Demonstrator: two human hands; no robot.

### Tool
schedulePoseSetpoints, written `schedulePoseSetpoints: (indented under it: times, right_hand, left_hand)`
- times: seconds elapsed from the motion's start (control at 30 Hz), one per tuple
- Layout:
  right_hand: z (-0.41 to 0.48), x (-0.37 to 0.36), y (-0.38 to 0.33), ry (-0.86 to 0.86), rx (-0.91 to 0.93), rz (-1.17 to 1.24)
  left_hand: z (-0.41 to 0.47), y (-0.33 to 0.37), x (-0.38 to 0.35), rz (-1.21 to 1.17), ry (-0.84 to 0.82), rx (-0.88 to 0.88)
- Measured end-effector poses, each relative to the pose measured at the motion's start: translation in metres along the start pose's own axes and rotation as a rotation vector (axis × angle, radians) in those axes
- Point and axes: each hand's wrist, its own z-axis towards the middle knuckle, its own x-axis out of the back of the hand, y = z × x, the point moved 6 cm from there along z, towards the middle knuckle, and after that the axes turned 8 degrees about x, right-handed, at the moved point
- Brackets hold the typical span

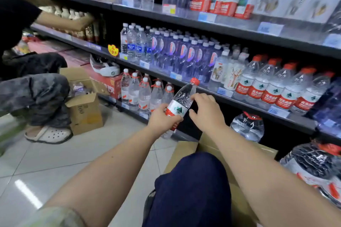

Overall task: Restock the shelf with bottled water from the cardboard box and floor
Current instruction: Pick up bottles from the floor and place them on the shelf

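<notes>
Knee (193,180) over cardboard box (184,151), contents hidden; left hand (162,120) grips water bottle (182,99), right hand (206,112) cups it.

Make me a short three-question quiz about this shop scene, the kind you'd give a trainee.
1. True or false: the left hand grips the bottle at its label.
2. What colour is the cap of that bottle? A blue, B red, C white.
3. Fill in: the matching red-labelled bottles stand on the shelf to the held bottle's ____.
Key: 1 true; 2 B; 3 right.
</notes>
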Motion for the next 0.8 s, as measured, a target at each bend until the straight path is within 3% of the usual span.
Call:
schedulePoseSetpoints:
  times: [0.27, 0.6, 0.8]
  right_hand:
    - [-0.074, 0.100, 0.126, 0.097, -0.305, 0.132]
    - [-0.131, 0.127, 0.252, 0.295, -0.684, 0.603]
    - [-0.130, 0.140, 0.334, 0.465, -0.792, 0.615]
  left_hand:
    - [-0.035, 0.105, -0.155, -0.224, -0.271, -0.049]
    - [-0.047, 0.172, -0.319, -0.288, -0.512, 0.006]
    - [-0.024, 0.208, -0.401, -0.242, -0.579, -0.028]
